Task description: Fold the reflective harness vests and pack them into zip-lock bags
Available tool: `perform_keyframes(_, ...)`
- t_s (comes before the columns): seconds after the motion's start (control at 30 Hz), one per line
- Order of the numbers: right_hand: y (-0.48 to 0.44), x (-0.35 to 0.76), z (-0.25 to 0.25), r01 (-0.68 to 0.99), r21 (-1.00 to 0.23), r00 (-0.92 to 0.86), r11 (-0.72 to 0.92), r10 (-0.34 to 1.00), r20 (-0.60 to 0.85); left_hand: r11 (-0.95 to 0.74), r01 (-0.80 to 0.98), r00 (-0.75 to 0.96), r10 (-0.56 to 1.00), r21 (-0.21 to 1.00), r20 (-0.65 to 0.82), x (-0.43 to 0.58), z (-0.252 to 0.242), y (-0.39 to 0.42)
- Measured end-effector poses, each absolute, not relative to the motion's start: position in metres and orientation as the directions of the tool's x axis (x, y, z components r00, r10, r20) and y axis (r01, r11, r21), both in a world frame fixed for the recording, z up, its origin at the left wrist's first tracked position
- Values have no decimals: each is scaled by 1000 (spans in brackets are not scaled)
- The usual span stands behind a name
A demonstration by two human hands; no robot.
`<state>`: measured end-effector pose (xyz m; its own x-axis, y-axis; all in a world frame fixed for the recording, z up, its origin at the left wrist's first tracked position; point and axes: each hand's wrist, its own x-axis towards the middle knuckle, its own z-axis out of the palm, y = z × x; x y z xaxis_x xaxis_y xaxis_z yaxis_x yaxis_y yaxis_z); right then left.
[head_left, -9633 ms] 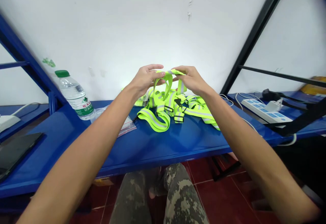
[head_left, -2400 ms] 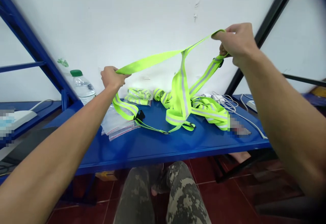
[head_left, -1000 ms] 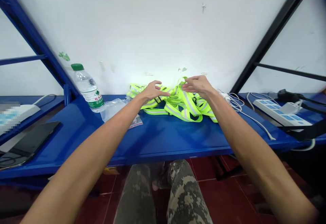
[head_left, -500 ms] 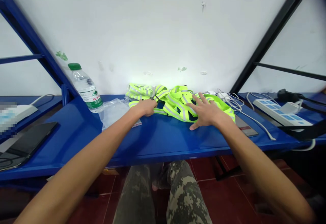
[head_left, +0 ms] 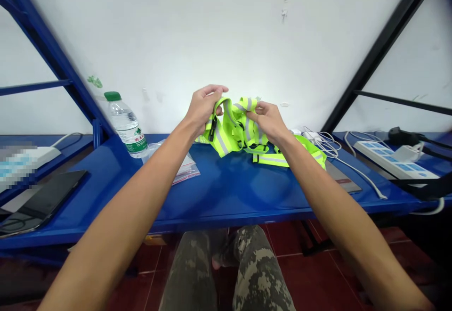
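Left hand (head_left: 205, 109) and right hand (head_left: 267, 118) each pinch neon-yellow webbing (head_left: 228, 140) (grey-striped, black-buckled) over blue table (head_left: 226, 193); green-capped bottle (head_left: 127, 127) stands off at far left.

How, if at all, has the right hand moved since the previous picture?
Yes: the right hand moved up and slightly left, judged against the wall mark above.

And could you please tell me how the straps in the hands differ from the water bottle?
The straps are yellow-green with grey stripes; the bottle is clear with a green cap. The straps are held up by the left hand and right hand; the bottle stands untouched on the desk. The straps curl in loops; the bottle looks rigid.
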<state>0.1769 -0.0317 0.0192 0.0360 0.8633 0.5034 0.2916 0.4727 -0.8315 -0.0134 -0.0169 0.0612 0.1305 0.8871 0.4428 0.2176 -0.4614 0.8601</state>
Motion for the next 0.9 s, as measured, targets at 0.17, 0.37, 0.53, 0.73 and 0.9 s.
perform_keyframes(0.17,-25,153,22,230,-930,133,286,937,322,-475,271,-48,862,837,505,-3,79,-3)
perform_keyframes(0.37,-41,176,23,675,-656,-151,339,933,327,-537,55,-1,843,842,538,12,45,14)
perform_keyframes(0.53,-50,179,28,613,-635,-283,470,881,378,-514,-65,173,839,856,517,30,33,3)
perform_keyframes(0.73,-31,178,19,470,-773,-208,426,905,372,-695,138,94,718,706,689,35,30,-13)
perform_keyframes(0.9,-18,188,24,361,-847,120,389,882,456,-676,521,80,646,521,759,41,-7,-62)
